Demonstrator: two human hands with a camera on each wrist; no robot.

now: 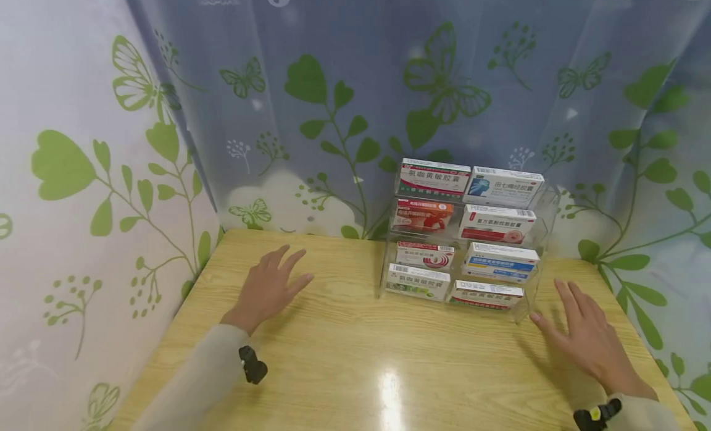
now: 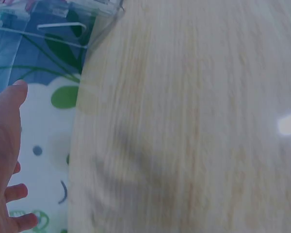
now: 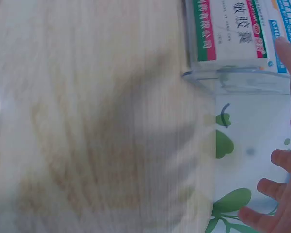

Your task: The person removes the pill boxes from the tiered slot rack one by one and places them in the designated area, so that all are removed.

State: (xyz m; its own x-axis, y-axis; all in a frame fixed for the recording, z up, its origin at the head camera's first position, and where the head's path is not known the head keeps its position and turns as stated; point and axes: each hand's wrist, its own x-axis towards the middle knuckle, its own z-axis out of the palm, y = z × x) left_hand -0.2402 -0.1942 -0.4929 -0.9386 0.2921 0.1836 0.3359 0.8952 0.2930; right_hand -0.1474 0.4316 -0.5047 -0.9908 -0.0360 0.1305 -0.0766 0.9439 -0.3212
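A clear tiered display rack (image 1: 541, 233) stands toward the back right of the wooden table, holding several medicine boxes in two columns. Among them are a red-orange box (image 1: 423, 215), a white box with a blue figure (image 1: 502, 187), a white and blue box (image 1: 500, 262) and, in the bottom row, a green-edged white box (image 1: 418, 283). My left hand (image 1: 272, 289) hovers left of the rack, fingers spread, holding nothing. Right of the rack is my right hand (image 1: 589, 332), its fingers extended and its thumb near the rack's lower corner. In the right wrist view, a white medicine box (image 3: 233, 29) shows close to that thumb.
The light wooden table (image 1: 333, 357) carries a bright glare spot near its front middle. Behind it and to the left hangs a curtain (image 1: 355, 97) with green leaves and butterflies. Black wrist cameras (image 1: 252, 364) are strapped at both cuffs.
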